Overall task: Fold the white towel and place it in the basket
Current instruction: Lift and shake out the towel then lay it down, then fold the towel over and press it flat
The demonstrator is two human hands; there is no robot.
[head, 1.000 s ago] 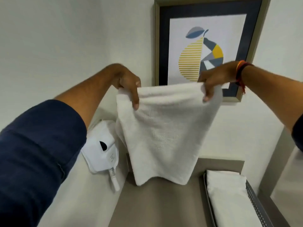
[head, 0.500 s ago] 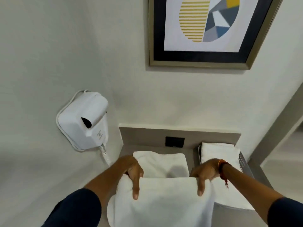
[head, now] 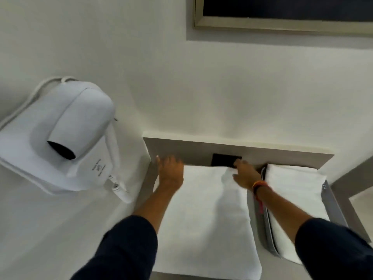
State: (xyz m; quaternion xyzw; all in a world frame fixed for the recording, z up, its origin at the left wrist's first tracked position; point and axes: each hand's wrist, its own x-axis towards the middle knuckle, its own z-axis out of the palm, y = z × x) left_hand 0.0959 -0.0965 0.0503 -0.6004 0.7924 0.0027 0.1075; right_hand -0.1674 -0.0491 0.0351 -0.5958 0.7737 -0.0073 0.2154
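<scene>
The white towel [head: 203,209] lies flat on the grey counter [head: 147,184], reaching from the near edge to the back ledge. My left hand [head: 170,172] rests palm down on its far left corner, fingers spread and blurred. At the far right corner my right hand [head: 245,174] has its fingers curled on a slightly raised bit of the cloth. The grey mesh basket [head: 333,207] stands just right of the towel and holds another folded white towel [head: 292,190].
A white wall-mounted hair dryer [head: 66,138] hangs at the left, its cord dropping beside the counter. A black socket [head: 224,160] sits in the back ledge just behind my right hand. A framed picture [head: 282,25] hangs above.
The towel came down from in front of the picture onto the counter. Both hands carried its edge from the near side to the back ledge, and the view tilted down.
</scene>
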